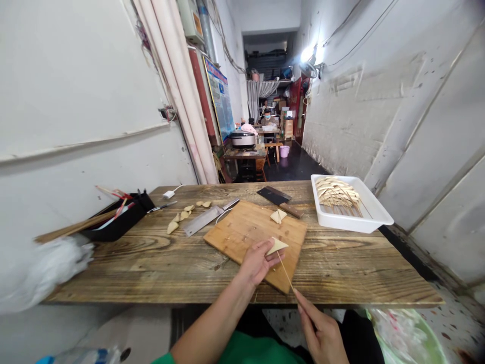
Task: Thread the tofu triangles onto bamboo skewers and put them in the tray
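Over the near edge of a wooden cutting board (235, 227), my left hand (255, 263) pinches a pale, flat triangular piece of food (279, 245). My right hand (320, 328), lower and at the table's front edge, grips a thin bamboo skewer (287, 273) by its near end. The skewer's far end meets the lower edge of the triangle; how deep it goes in cannot be made out. More pale triangular pieces (278, 216) lie together at the board's far right corner.
Left of the board lie a cleaver (202, 220) and several pale scraps (173, 227). A dark-bladed cleaver (271, 195) rests behind it. At right, a white tray (346, 222) holds skewered pieces (337, 192). A black box (117, 228) with skewers stands left. A person (268, 119) sits far back.
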### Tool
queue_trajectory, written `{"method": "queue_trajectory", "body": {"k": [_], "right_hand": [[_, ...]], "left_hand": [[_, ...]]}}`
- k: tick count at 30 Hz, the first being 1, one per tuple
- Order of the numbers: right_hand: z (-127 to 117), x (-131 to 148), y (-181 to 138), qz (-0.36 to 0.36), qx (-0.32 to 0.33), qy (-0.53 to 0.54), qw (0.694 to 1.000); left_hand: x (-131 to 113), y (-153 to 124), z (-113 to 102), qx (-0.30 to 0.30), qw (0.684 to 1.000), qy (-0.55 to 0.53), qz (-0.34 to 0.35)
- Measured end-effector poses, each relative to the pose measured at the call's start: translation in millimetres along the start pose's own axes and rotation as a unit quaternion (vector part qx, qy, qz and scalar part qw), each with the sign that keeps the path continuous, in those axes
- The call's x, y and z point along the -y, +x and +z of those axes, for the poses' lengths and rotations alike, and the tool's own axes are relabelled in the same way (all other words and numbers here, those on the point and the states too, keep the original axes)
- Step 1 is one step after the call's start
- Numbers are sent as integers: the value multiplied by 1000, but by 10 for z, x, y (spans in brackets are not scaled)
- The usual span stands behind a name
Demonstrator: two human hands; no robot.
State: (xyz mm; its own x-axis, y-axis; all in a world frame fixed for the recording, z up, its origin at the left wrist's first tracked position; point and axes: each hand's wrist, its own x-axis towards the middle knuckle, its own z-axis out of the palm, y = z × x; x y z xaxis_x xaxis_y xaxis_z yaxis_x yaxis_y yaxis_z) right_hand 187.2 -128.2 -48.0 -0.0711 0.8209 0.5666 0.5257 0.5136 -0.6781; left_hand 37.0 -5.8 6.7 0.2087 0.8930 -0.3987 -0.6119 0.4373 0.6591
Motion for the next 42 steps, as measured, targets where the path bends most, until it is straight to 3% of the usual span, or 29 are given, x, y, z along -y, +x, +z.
{"method": "queue_trajectory", "body": {"k": [25,34,38,40,42], "right_hand": [[111,-94,55,-11,-34,-29,999],[158,-183,289,27,-59,-62,996],[127,-287,346,33,-75,-74,994],[102,-368,324,47,-77,-77,993],[81,-456,278,72,-84,-77,991]], "left_hand": [[139,-46,36,12,1000,-3,-11],[394,-77,100,34,998,34,-36],[468,43,121,68,994,79,-43],[385,229,109,75,983,170,-8],[208,510,90,23,941,313,124]]}}
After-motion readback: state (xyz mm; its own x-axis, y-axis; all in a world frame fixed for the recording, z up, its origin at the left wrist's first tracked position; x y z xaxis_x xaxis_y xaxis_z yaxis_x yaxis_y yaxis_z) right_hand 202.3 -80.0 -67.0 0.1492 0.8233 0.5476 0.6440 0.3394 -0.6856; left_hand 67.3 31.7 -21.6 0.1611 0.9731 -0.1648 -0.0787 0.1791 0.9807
